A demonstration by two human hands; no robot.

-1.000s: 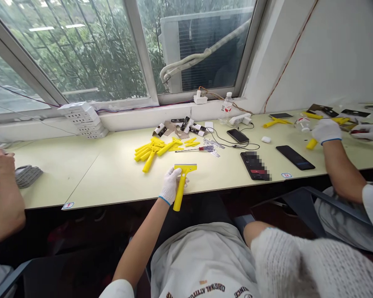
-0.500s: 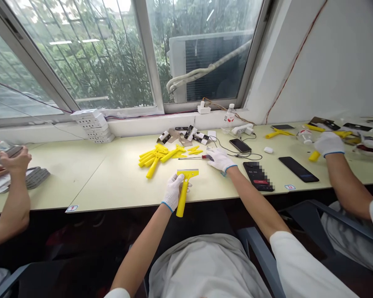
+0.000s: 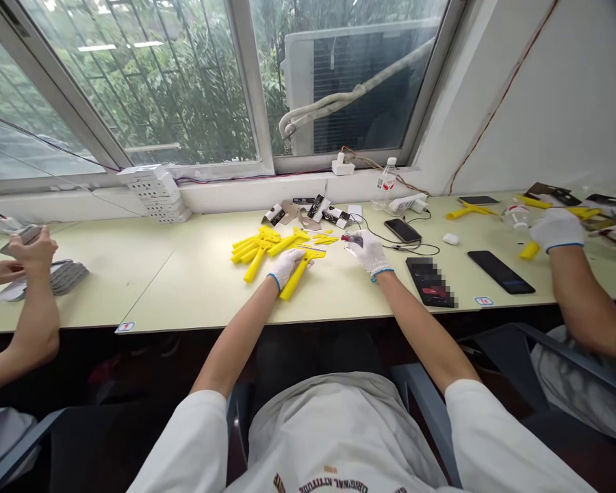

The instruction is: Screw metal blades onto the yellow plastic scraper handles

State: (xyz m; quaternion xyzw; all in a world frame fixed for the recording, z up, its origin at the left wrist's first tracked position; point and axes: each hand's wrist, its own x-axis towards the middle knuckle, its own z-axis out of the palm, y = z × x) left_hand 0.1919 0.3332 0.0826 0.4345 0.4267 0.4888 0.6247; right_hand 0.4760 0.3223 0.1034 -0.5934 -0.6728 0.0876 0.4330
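So the left hand (image 3: 286,266) is wearing a white glove and its grip is wrapping closed around the handle of a yellow scraper (image 3: 298,269), which is lying low over the table (image 3: 185,287), just in front of the pile of yellow scrapers (image 3: 259,246). The scraper's long axis is running diagonally: handle end pointing down toward the person, wide blade head pointing up and to the right.

The right hand (image 3: 368,250), also gloved, is sitting just to the right of that blade head, fingers curling shut around a red-handled screwdriver (image 3: 350,239); only a bit of the red end is poking out to the left, so how much of it is covered I can't tell. So the tool is lying to the right of the scraper head, near it but not touching, and the right hand is clearly the nearer one to that end.

Off to the right there's a black phone (image 3: 431,282) and a co-worker's gloved hand (image 3: 558,229). On the far left another person's bare hand (image 3: 31,248) is holding something small.
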